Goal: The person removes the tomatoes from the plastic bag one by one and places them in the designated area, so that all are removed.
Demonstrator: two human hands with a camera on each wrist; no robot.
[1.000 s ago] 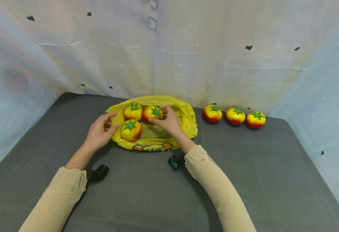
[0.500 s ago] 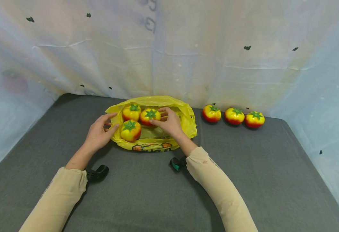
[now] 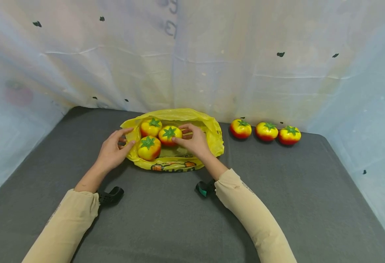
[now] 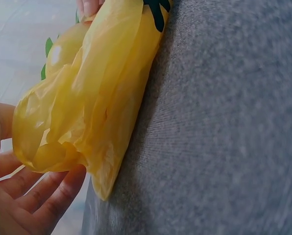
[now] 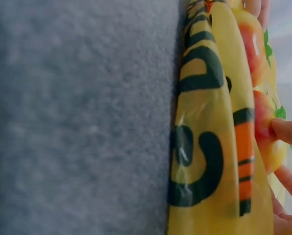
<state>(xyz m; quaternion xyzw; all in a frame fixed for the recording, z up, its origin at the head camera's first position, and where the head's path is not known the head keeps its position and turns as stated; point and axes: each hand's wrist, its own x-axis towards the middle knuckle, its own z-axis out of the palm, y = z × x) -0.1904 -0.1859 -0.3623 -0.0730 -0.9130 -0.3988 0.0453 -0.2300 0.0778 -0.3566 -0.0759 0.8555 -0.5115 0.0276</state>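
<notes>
An open yellow plastic bag lies on the table, several dark and orange prints on its front side. Inside it sit three yellow-red tomatoes with green tops: the back left tomato, the front left tomato and a third tomato right of them. My right hand pinches this third tomato between thumb and fingers; the right wrist view shows the thumb on its side. My left hand holds the bag's left rim; in the left wrist view its fingertips are partly hidden behind the plastic.
Right of the bag, three more tomatoes stand in a row along the back: one nearest the bag, a middle one and an outer one. A pale sheet hangs behind the grey table.
My right hand and the third tomato have shifted slightly left and toward me, closer to the front left tomato. My left hand stays at the bag's left rim.
</notes>
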